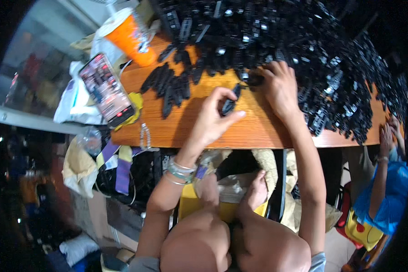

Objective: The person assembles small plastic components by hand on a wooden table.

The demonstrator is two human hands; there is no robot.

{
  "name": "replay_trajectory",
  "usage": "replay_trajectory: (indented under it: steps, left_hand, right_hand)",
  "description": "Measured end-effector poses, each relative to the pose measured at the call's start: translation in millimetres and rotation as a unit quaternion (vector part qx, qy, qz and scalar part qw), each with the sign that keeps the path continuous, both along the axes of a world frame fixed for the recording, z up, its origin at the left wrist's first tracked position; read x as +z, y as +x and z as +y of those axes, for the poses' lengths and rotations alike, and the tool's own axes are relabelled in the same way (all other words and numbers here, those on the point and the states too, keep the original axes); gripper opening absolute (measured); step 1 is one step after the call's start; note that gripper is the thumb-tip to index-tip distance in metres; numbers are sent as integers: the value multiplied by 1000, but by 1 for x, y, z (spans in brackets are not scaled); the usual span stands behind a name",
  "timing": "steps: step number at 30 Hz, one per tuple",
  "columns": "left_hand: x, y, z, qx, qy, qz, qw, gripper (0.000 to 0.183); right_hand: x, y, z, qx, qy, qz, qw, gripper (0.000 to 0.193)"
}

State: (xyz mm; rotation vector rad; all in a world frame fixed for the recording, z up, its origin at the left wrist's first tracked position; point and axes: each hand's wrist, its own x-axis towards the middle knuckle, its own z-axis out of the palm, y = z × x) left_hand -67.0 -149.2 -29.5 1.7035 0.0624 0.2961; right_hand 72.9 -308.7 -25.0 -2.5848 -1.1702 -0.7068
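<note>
My left hand is above the wooden table near its front edge, with thumb and fingers closed around a slim black plastic piece, clip-like in shape. To its right, my right hand reaches to the near edge of a big heap of similar black pieces. Its fingers are curled at a dark piece, partly covered by the hand. Several long black pieces lie in a loose group on the table to the left of my left hand.
An orange cup stands at the far left, near a propped phone with its screen lit. A beaded string lies by the table's front edge. At the far right are another person's hands and blue clothing.
</note>
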Motion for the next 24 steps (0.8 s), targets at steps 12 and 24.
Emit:
replay_trajectory:
  steps: [12, 24]
  left_hand:
    - [-1, -24, -10, 55, -103, 8, 993, 20]
    - [14, -39, -13, 12, -185, -2, 983, 23]
  right_hand:
    - [9, -69, -10, -19, 272, 186, 944, 25]
    - [19, -135, -29, 54, 515, 541, 663, 11]
